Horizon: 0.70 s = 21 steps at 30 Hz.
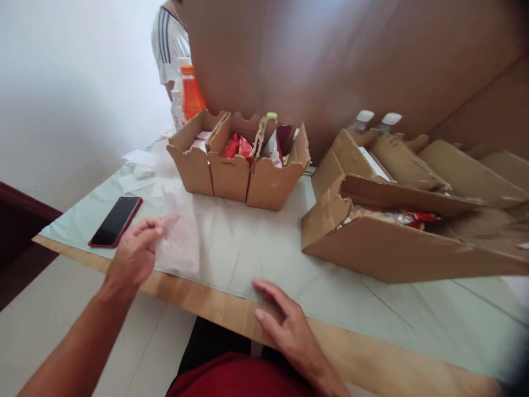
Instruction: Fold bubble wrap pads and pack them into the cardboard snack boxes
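Left hand (134, 251) is pinching a clear plastic bag (179, 242) at its 9 o'clock edge, fingers clamped on the film; the bag is lying on the counter (215, 300) just beside a phone (115, 220). Right hand (285, 325) is resting at the counter's 6 o'clock edge, fingers loosely apart, holding nothing. The bag is looking light, limp, slippery; an edge or corner is likely gripping best. Cardboard boxes (235, 171) are sitting at 12 o'clock.

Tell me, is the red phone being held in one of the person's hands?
No, the red phone lies flat on the table, just beyond the left hand, which pinches a clear plastic bag instead.
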Tool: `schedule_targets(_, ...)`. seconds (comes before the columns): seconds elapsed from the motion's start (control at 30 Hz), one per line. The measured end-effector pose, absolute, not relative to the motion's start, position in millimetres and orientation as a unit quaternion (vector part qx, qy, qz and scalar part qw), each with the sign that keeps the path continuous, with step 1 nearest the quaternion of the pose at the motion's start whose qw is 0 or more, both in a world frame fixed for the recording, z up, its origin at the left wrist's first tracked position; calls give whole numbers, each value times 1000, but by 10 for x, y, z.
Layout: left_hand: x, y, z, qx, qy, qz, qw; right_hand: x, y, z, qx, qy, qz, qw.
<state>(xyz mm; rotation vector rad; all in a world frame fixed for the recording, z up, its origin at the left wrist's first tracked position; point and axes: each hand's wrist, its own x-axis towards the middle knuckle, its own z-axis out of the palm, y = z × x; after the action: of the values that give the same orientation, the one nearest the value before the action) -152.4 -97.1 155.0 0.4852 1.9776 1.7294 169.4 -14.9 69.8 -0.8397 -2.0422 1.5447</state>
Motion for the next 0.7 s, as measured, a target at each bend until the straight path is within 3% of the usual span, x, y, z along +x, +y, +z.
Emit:
schedule_targets(0.13,-545,-1081,1308,86,604,686,397,1621,-76,838,-309,-549,756,176)
schedule_targets(0.33,478,-1213,980,31,468,654,593,1733,-23,997,-317,-545,750,198)
schedule_targets(0.47,504,-1231,963,104,435,633,631,1855,-25,1030,-344,-631,655,233)
schedule_targets(0.57,356,-1164,989,166,469,623,603,1896,-68,1124,-364,-736,497,280)
schedule_targets(0.7,256,-1052,1008,243,525,612,539,1810,-224,1330,-341,-882,248,210)
